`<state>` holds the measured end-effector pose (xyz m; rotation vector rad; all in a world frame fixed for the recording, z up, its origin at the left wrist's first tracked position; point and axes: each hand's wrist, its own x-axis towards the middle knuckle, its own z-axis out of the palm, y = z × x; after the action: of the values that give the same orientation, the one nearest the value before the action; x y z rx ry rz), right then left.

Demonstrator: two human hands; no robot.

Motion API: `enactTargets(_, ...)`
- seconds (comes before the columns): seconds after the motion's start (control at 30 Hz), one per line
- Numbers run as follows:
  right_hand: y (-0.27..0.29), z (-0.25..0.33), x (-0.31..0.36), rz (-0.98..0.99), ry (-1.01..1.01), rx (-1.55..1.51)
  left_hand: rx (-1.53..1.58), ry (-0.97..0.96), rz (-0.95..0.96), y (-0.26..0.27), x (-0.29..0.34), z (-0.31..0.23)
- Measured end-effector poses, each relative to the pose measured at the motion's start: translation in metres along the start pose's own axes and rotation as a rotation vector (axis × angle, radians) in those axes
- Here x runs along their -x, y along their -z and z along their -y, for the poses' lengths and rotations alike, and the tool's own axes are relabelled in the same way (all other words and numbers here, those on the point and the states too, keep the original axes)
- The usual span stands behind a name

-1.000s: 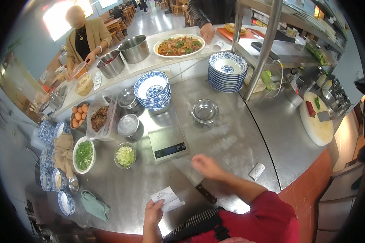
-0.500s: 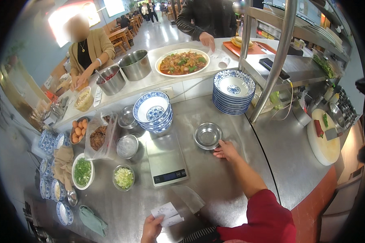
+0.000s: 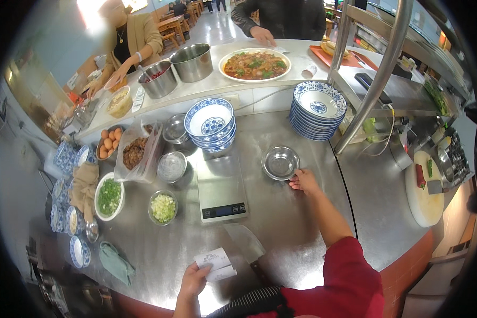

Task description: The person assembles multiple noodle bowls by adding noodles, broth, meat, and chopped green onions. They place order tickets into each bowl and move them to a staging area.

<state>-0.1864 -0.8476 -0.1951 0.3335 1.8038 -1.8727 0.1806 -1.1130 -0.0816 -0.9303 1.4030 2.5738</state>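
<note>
My right hand (image 3: 305, 182) is closed on the near right rim of a small round steel bowl (image 3: 281, 163), which sits on the steel worktop (image 3: 297, 222). Nothing shows inside the bowl but its shiny base. Low in the picture, my left hand (image 3: 194, 280) pinches printed paper slips (image 3: 215, 263). Between my hands and a flat kitchen scale (image 3: 221, 185) lies a cleaver (image 3: 245, 239), its blade flat on the worktop. The scale's plate is bare. Just behind it stands a stack of blue-and-white bowls (image 3: 209, 119).
Chopped greens (image 3: 110, 193), chopped pale vegetable (image 3: 163, 207), bagged meat (image 3: 135, 153) and eggs (image 3: 109, 142) stand left. More patterned bowls (image 3: 318, 108) are stacked behind the steel bowl. A metal shelf post (image 3: 376, 79) rises at right. Two people stand beyond the raised counter, near a plated dish (image 3: 255, 64).
My view has tilted down, so the far counter sits higher in the picture. Both hands keep their holds. The dark-sleeved person's hand across the counter has shifted slightly.
</note>
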Motion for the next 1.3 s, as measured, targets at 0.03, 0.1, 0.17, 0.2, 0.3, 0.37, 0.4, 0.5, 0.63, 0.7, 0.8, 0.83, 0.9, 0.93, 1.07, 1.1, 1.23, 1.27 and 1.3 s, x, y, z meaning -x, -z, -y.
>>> enactTargets(0.03, -0.001, -0.002, 0.005, -0.005, -0.015, -0.005, -0.014, 0.019, -0.042, 0.0, 0.007, 0.002)
enactTargets(0.1, -0.005, -0.006, 0.02, -0.064, -0.011, -0.019, -0.008, -0.001, -0.048, 0.002, 0.017, 0.005)
enactTargets(0.17, -0.009, -0.009, 0.043, -0.2, -0.013, -0.008, 0.037, 0.012, -0.079, 0.009, 0.03, 0.007)
enactTargets(0.2, -0.013, -0.011, 0.058, -0.194, 0.079, 0.049, 0.078, -0.042, -0.033, 0.014, 0.035, 0.009)
enactTargets(0.3, -0.032, -0.016, 0.118, -0.14, 0.192, 0.28, 0.006, -0.048, -0.042, 0.037, 0.047, 0.015)
enactTargets(0.37, -0.062, -0.023, 0.168, 0.11, 0.235, 0.3, -0.086, -0.075, -0.034, 0.051, 0.056, 0.022)
enactTargets(0.4, -0.082, -0.035, 0.199, 0.251, 0.161, 0.348, -0.097, -0.046, -0.055, 0.057, 0.059, 0.024)
enactTargets(0.5, -0.147, -0.065, 0.279, 0.637, 0.102, 0.4, 0.009, -0.095, 0.034, 0.07, 0.089, 0.039)
enactTargets(0.63, -0.217, -0.103, 0.347, 0.815, 0.024, 0.265, -0.05, -0.123, 0.1, 0.096, 0.129, 0.041)
enactTargets(0.7, -0.243, -0.117, 0.375, 0.801, 0.042, 0.155, -0.008, -0.049, 0.072, 0.113, 0.151, 0.04)
enactTargets(0.8, -0.274, -0.134, 0.414, 0.73, 0.067, 0.098, 0.081, -0.026, 0.07, 0.143, 0.185, 0.039)
enactTargets(0.83, -0.284, -0.139, 0.426, 0.696, 0.046, 0.096, 0.074, -0.036, 0.077, 0.155, 0.197, 0.04)
enactTargets(0.9, -0.301, -0.152, 0.453, 0.648, -0.029, 0.009, 0.031, -0.044, 0.098, 0.178, 0.218, 0.041)
enactTargets(0.93, -0.311, -0.157, 0.463, 0.671, -0.034, -0.061, -0.009, -0.035, 0.103, 0.189, 0.227, 0.042)
enactTargets(1.07, -0.347, -0.173, 0.481, 0.662, -0.027, -0.069, 0.008, -0.114, 0.171, 0.228, 0.24, 0.041)
enactTargets(1.1, -0.356, -0.179, 0.482, 0.67, -0.041, -0.091, -0.029, -0.134, 0.149, 0.238, 0.24, 0.041)
enactTargets(1.23, -0.383, -0.204, 0.474, 0.596, 0.008, -0.098, -0.147, -0.169, 0.121, 0.27, 0.234, 0.041)
enactTargets(1.27, -0.388, -0.211, 0.469, 0.589, 0.033, -0.167, -0.175, -0.184, 0.124, 0.278, 0.231, 0.041)
enactTargets(1.3, -0.394, -0.22, 0.465, 0.584, 0.126, -0.157, -0.205, -0.166, 0.146, 0.289, 0.23, 0.041)
